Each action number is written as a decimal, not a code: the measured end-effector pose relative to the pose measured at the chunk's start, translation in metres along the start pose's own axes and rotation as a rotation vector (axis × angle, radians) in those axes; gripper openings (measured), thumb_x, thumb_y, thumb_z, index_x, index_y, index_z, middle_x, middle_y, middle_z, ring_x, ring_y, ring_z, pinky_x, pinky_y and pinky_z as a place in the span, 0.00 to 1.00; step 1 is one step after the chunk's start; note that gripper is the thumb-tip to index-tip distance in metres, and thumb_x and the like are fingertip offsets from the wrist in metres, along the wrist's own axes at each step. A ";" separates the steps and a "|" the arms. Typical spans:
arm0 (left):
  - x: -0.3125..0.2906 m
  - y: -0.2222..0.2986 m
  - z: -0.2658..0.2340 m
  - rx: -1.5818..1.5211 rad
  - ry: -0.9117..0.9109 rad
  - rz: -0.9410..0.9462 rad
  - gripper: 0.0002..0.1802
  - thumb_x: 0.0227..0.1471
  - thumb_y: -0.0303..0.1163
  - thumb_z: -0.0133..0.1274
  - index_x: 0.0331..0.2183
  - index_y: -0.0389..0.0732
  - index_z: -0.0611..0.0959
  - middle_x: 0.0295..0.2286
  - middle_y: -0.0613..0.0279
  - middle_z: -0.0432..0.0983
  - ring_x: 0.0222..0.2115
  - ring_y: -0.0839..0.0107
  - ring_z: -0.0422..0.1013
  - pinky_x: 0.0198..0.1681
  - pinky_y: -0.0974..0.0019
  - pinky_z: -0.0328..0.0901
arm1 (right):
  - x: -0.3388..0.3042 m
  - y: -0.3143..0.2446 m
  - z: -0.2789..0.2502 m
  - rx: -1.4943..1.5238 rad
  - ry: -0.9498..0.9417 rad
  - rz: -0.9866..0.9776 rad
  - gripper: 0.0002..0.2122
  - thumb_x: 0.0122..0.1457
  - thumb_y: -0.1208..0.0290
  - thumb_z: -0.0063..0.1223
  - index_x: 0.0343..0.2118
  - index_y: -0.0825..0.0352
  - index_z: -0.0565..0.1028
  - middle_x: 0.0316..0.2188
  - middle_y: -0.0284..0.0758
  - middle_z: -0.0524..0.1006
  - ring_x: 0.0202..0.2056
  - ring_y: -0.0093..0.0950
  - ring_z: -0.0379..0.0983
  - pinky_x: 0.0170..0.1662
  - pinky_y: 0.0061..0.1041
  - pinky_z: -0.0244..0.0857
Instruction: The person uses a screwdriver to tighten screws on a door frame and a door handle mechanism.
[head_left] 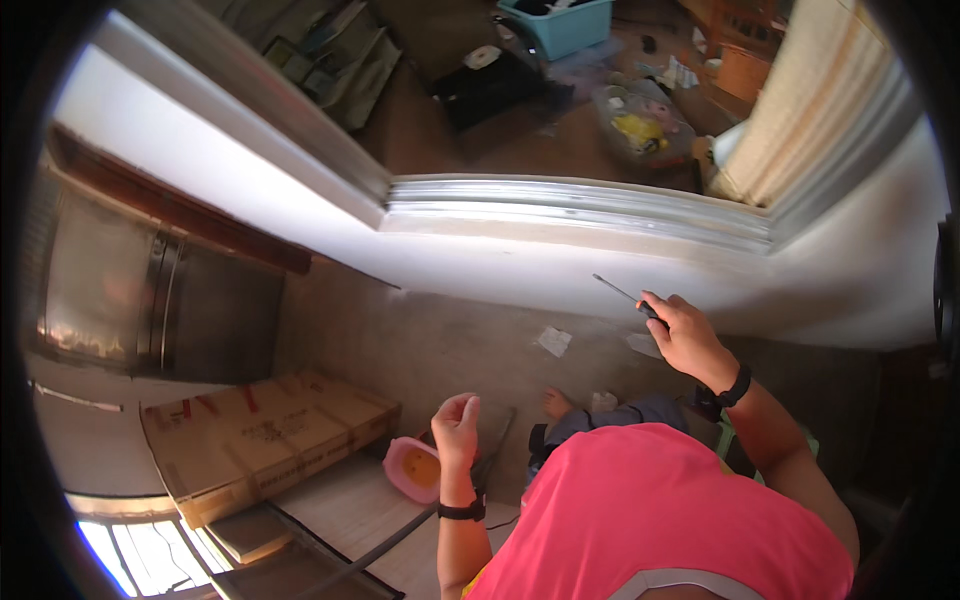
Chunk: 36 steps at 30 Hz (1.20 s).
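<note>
My right hand (692, 342) is closed around the dark handle of a screwdriver (613, 288). Its thin metal shaft points up and left, toward the white wall (480, 262) under the window. My left hand (456, 430) is raised at lower centre, thumb and fingers pressed together; whatever they may pinch is hidden or too small to tell. Below and left of that hand is a pink plastic container (393, 466) with something orange-yellow inside. A metal sliding window track (570, 203) runs along the sill above both hands.
A large flat cardboard box (270, 435) lies at left, near a grey metal cabinet (215, 310). Pieces of white paper (554, 341) rest on the floor. Beyond the window are a blue tub (565, 35) and a clear bin (620, 145) of mixed items.
</note>
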<state>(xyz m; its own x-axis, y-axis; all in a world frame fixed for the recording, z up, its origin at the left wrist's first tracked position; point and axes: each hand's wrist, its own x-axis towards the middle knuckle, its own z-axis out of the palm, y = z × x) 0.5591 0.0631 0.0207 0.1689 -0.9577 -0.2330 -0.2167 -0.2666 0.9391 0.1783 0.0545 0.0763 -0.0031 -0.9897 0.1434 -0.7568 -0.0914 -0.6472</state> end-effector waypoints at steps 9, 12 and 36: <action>0.030 -0.005 -0.051 0.123 0.053 0.137 0.09 0.51 0.29 0.56 0.26 0.31 0.79 0.22 0.63 0.76 0.22 0.82 0.67 0.26 0.74 0.63 | 0.068 -0.082 0.091 -0.009 -0.441 -0.234 0.14 0.55 0.73 0.50 0.45 0.67 0.74 0.33 0.45 0.77 0.35 0.45 0.73 0.38 0.37 0.67; 0.032 -0.007 -0.069 0.074 0.109 0.129 0.07 0.51 0.26 0.55 0.27 0.32 0.80 0.24 0.63 0.77 0.24 0.81 0.69 0.28 0.74 0.65 | 0.083 -0.097 0.118 -0.028 -0.539 -0.285 0.13 0.56 0.70 0.49 0.44 0.65 0.74 0.31 0.44 0.77 0.32 0.45 0.73 0.36 0.40 0.67; 0.168 0.016 -0.130 -0.035 0.296 0.046 0.09 0.51 0.27 0.55 0.35 0.33 0.81 0.27 0.66 0.78 0.28 0.80 0.71 0.34 0.74 0.67 | 0.217 -0.111 0.173 0.029 -0.577 -0.197 0.09 0.48 0.72 0.55 0.33 0.66 0.73 0.28 0.48 0.75 0.33 0.49 0.71 0.35 0.43 0.65</action>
<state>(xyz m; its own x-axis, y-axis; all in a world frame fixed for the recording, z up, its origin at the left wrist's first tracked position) 0.7095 -0.0884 0.0293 0.4339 -0.8941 -0.1107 -0.1984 -0.2146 0.9563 0.3748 -0.1689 0.0495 0.4959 -0.8534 -0.1609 -0.6890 -0.2738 -0.6711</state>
